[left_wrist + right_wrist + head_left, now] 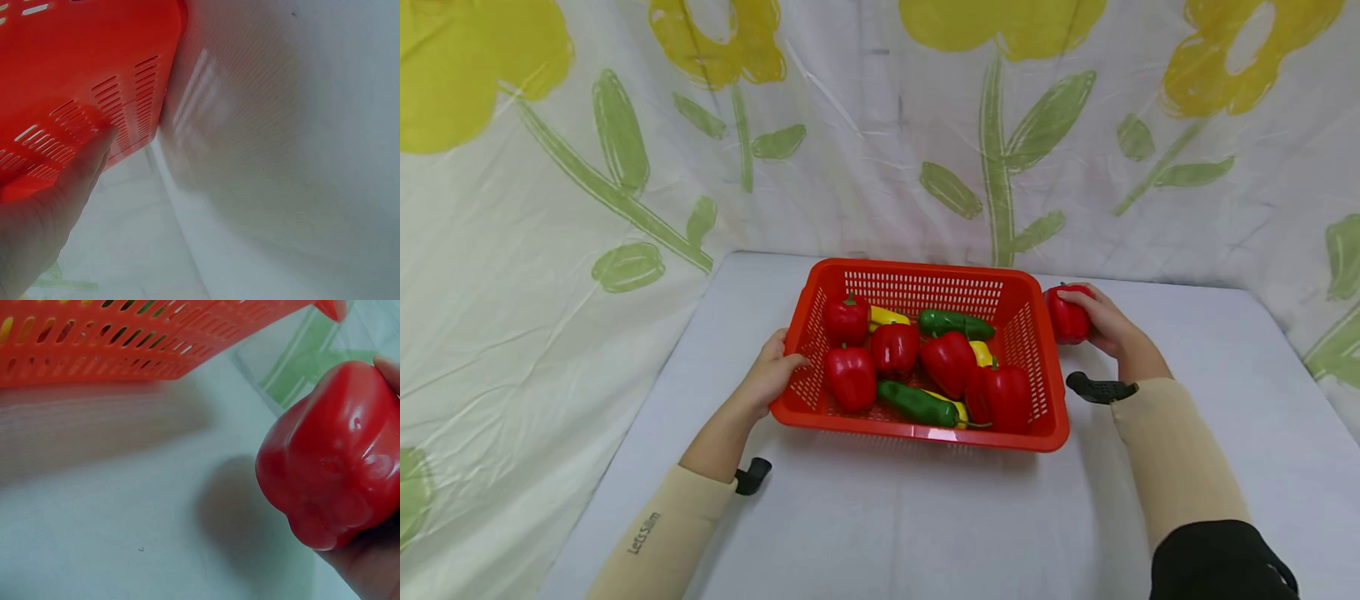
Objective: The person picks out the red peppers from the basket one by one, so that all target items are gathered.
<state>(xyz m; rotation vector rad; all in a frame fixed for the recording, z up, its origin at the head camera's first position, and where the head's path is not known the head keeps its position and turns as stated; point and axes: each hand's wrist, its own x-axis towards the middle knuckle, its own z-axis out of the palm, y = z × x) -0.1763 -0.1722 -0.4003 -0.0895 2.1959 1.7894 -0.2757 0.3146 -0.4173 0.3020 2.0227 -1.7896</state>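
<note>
At centre-right of the frame, the right hand grasps 1 red bell pepper just outside the red plastic basket mid-frame; the left hand grips its left end. I'd want that grip firm, the glossy pepper well wrapped by the fingers.

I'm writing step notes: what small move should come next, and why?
Probably the right hand should lift its red pepper over the red basket: it is held outside, other red peppers lie inside, and the left hand grips the opposite end.
</note>
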